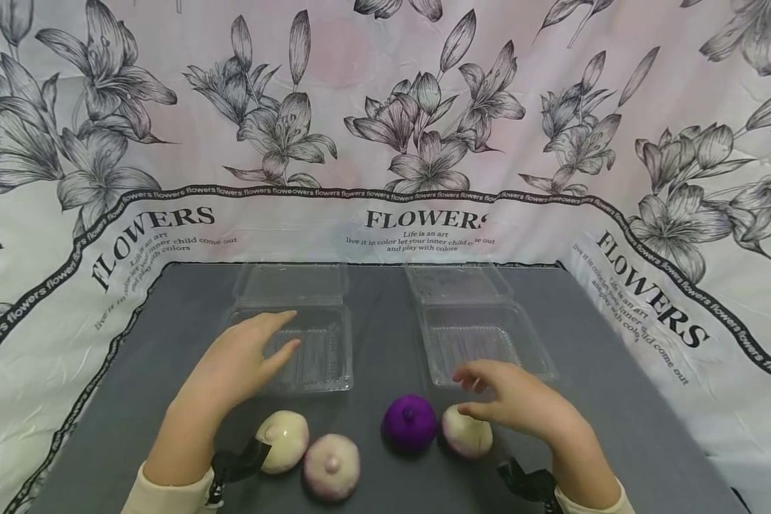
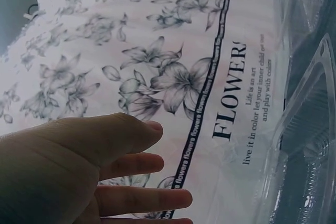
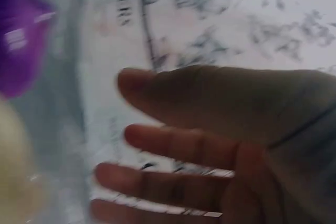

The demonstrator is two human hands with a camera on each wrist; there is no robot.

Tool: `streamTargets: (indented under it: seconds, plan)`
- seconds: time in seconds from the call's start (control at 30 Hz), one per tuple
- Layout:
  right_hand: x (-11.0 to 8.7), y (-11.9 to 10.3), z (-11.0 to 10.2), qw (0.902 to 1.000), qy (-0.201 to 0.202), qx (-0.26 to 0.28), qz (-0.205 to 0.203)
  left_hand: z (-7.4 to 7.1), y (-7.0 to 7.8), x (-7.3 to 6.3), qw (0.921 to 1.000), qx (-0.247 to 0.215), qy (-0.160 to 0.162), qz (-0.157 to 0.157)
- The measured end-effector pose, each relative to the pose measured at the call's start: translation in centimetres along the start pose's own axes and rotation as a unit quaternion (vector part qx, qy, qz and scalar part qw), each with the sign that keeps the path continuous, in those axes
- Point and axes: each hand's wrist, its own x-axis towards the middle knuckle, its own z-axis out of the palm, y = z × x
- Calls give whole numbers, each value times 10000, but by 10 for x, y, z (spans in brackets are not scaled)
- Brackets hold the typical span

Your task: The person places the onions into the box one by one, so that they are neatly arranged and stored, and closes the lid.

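My left hand (image 1: 234, 368), fingers spread, overlaps the left clear plastic clamshell box (image 1: 328, 350) in the head view and holds nothing. Just nearer than it lie two onion-shaped things, one cream (image 1: 284, 442) and one whitish with a pink tinge (image 1: 331, 467). My right hand (image 1: 520, 400) hovers with loosely bent, empty fingers by the front edge of the right clamshell box (image 1: 475, 335). Its thumb overlaps a cream-and-purple onion-shaped thing (image 1: 467, 435), and a deep purple one (image 1: 410, 425) sits to the left of that. Both boxes have their lids raised at the back.
Grey cloth (image 1: 382, 343) covers the table. A white curtain (image 1: 424, 157) printed with flowers rises behind it and along both sides. Black straps (image 1: 238, 464) are worn at both wrists.
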Motion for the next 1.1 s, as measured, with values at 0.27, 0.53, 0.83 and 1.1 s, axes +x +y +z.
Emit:
streamTargets:
  seconds: [0.27,0.53,0.83,1.1]
  plan:
    - [-49,27,46,9936,1098,-107,241,14,17,3,9998,-28,-178,71]
    - [-63,33,66,9846,1597,-42,712,48,89,11,9958,-895,95,-164]
    - [-62,42,75,9836,1214,498,1236,129,170,43,9268,-3631,-203,-940]
    - [-65,50,73,9822,1147,1056,1051,174,186,68,9585,-2608,176,-1141]
